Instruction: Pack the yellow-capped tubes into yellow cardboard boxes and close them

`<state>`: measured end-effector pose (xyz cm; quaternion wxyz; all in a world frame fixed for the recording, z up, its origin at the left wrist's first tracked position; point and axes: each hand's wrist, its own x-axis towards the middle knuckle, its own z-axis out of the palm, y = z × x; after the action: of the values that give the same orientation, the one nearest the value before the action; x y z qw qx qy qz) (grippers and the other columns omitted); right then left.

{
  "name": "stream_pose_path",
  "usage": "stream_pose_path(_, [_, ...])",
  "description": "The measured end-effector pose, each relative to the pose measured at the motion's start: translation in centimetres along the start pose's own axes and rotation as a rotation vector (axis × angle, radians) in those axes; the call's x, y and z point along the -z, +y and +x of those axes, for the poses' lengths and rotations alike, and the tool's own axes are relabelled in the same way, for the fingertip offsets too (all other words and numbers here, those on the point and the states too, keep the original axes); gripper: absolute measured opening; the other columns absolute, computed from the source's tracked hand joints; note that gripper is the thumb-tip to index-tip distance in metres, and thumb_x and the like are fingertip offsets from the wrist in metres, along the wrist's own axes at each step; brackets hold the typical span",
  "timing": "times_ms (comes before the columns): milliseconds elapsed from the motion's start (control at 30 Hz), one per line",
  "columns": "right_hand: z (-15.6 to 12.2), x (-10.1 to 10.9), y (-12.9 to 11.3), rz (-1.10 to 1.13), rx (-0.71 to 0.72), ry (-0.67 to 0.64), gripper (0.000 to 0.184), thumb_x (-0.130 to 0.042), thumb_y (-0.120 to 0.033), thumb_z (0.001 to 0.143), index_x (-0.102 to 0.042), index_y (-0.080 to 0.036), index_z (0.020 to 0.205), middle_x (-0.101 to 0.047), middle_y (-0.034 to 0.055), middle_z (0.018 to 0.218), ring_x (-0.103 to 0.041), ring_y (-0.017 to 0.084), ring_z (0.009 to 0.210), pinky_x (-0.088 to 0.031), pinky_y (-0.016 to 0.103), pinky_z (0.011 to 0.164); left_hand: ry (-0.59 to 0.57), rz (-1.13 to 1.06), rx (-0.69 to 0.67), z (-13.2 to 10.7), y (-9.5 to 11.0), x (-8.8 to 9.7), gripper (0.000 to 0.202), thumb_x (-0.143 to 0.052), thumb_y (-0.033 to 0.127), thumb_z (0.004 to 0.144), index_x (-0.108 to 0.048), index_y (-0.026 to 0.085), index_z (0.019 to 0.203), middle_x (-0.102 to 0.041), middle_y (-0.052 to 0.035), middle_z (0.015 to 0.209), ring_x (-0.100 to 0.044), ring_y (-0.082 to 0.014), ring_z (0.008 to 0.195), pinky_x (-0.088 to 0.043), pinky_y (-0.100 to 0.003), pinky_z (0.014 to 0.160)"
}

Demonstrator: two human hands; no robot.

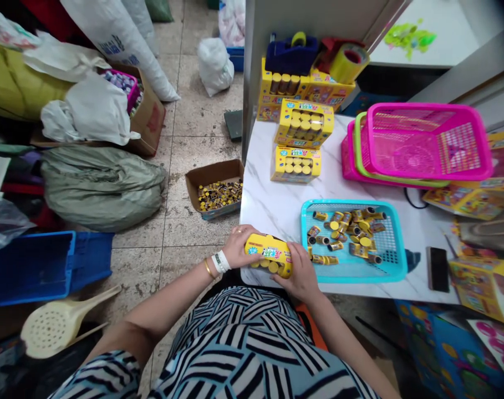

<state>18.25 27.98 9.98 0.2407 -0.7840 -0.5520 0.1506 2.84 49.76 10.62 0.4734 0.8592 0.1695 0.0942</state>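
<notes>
Between both hands I hold a yellow display box (269,250) with yellow-capped little tubes showing in its open window. My left hand (238,247) wraps round its left end, and my right hand (301,272) grips the right end. The box is over the near left edge of the marble-patterned table (263,199). Right of it stands a turquoise basket (395,244) holding many small yellow-and-dark tubes (354,228), some capped. Two similar filled boxes, a nearer box (296,164) and a farther box (305,123), stand upright beyond my hands.
More yellow boxes at the back carry a tape dispenser (291,55) and a tape roll (349,62). Stacked pink and green baskets (428,141) stand at the back right. A phone (438,269) lies at the right. On the floor, a cardboard box (196,185) holds more tubes.
</notes>
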Motion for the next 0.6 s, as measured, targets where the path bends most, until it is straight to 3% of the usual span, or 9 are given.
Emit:
stream_pose_path(100, [0.1,-0.1,0.0,0.011,-0.012,-0.006,0.096,-0.069,-0.058,0.072,-0.026,-0.017,0.147,-0.044,0.0184,0.138,-0.041,0.036,0.129,-0.038,0.057,0.107,-0.092,-0.058,0.007,1.5,0.1,0.9,0.049,-0.055,0.057,0.083,-0.063,0.023,0.117,-0.068,-0.0078,0.112,-0.052,-0.0286,0.118,-0.03,-0.046,0.106])
stream_pose_path(200, [0.2,0.1,-0.1,0.011,-0.009,-0.018,0.095,-0.07,-0.057,0.071,-0.028,-0.017,0.146,-0.045,0.0175,0.137,-0.042,0.035,0.129,-0.038,0.056,0.108,-0.214,-0.131,-0.05,3.4,0.2,1.6,0.047,-0.043,0.055,0.09,-0.066,0.023,0.115,-0.07,-0.0074,0.108,-0.059,-0.0255,0.109,-0.034,-0.043,0.102])
stream_pose_path(333, [0.3,0.3,-0.2,0.013,-0.043,-0.014,0.094,-0.07,-0.057,0.071,-0.029,-0.017,0.145,-0.046,0.0179,0.135,-0.043,0.035,0.127,-0.041,0.054,0.106,-0.29,-0.104,-0.136,4.5,0.2,1.9,0.047,-0.047,0.057,0.088,-0.07,0.022,0.109,-0.072,-0.0081,0.102,-0.061,-0.0252,0.104,-0.037,-0.041,0.1])
stream_pose_path(433, [0.1,0.3,-0.4,0.027,-0.051,-0.014,0.091,-0.07,-0.056,0.072,-0.031,-0.017,0.145,-0.046,0.018,0.135,-0.044,0.035,0.126,-0.041,0.055,0.105,-0.255,-0.1,-0.132,3.7,0.1,1.6,0.045,-0.051,0.055,0.087,-0.07,0.021,0.111,-0.072,-0.0092,0.103,-0.062,-0.0253,0.105,-0.04,-0.041,0.099])
stream_pose_path(600, [0.1,0.3,-0.4,0.058,-0.045,0.001,0.087,-0.069,-0.055,0.074,-0.033,-0.019,0.144,-0.046,0.0172,0.136,-0.044,0.034,0.127,-0.041,0.054,0.106,-0.08,-0.01,-0.123,1.8,-0.5,0.6,0.034,-0.059,0.044,0.085,-0.071,0.024,0.11,-0.073,-0.0077,0.105,-0.057,-0.0273,0.118,-0.036,-0.046,0.104])
